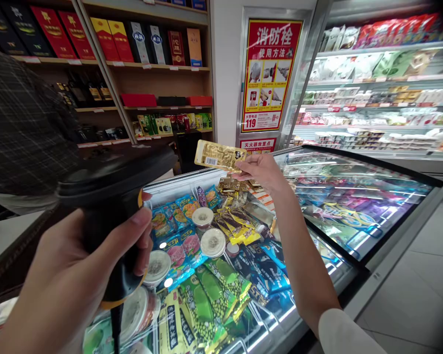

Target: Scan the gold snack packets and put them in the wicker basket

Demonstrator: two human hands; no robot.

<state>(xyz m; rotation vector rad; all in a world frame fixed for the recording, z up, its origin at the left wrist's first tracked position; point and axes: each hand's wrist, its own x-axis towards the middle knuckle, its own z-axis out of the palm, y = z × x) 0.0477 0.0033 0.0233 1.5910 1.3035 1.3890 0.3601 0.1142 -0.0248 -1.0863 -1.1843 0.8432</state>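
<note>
A black barcode scanner (112, 196) with a cable hanging from its handle is wrapped in my left hand (70, 275), close to the camera. Farther off, my right hand (260, 172) pinches the end of a gold ice cream packet (219, 155), its barcode side turned toward me. Below both hands lies a chest freezer (170, 183) with its near section uncovered. Inside are green ice pop packets (206, 290), yellow-and-brown packets (236, 223), blue packets (170, 216) and several round white-lidded tubs (213, 243).
A glass lid (354, 201) covers the freezer's right part. Shelves with boxes and bottles (155, 64) stand behind, beside a red fire hydrant sign (271, 73). A stocked open cooler (376, 88) is at the far right. A person in a dark checked shirt (25, 118) stands at left.
</note>
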